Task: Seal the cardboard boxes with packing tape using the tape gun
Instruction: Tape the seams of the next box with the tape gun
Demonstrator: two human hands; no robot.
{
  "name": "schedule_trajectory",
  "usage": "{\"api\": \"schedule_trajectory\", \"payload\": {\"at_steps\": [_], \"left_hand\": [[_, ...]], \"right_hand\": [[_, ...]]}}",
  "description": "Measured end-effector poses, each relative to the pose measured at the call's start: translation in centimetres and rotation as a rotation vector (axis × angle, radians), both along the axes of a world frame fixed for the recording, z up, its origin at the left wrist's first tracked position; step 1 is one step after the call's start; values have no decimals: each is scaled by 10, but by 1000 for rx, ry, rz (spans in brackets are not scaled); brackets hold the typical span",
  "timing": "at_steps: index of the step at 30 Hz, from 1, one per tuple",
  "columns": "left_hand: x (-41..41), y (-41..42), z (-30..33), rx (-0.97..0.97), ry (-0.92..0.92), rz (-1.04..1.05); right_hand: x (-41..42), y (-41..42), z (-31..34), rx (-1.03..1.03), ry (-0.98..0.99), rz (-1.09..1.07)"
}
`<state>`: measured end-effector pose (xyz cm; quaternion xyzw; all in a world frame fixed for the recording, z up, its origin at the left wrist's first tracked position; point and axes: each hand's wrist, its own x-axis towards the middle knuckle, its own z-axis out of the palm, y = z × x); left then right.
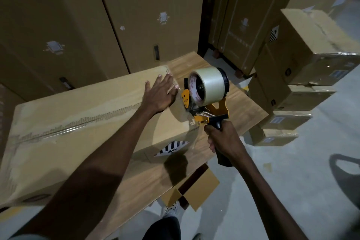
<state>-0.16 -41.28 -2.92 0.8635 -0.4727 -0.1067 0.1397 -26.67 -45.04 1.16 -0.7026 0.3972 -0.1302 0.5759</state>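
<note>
A long cardboard box [81,134] lies on a wooden table [239,107], with a strip of clear tape running along its top seam. My left hand [160,93] presses flat on the box's top at its right end, fingers spread. My right hand [222,140] grips the black handle of an orange tape gun [206,107] carrying a roll of clear tape [209,85]. The gun's mouth sits against the box's right end face, just below the top edge, next to my left hand.
Tall cartons [152,15] stand close behind the table. A stack of taped boxes [303,68] stands on the floor to the right. An open small carton [194,189] lies under the table's front edge, near my shoe [172,207]. Grey concrete floor [292,191] spreads to the right.
</note>
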Motion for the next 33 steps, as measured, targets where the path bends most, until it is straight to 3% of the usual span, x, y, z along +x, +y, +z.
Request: {"api": "schedule_trajectory", "payload": {"at_steps": [6, 15, 33], "left_hand": [[2, -3, -5, 6, -47, 5], [-26, 1, 13, 43, 38, 7], [-63, 8, 4, 35, -69, -121]], "right_hand": [[-20, 7, 3, 31, -14, -1], [-64, 27, -8, 101, 14, -72], [-106, 64, -51, 4, 75, -153]]}}
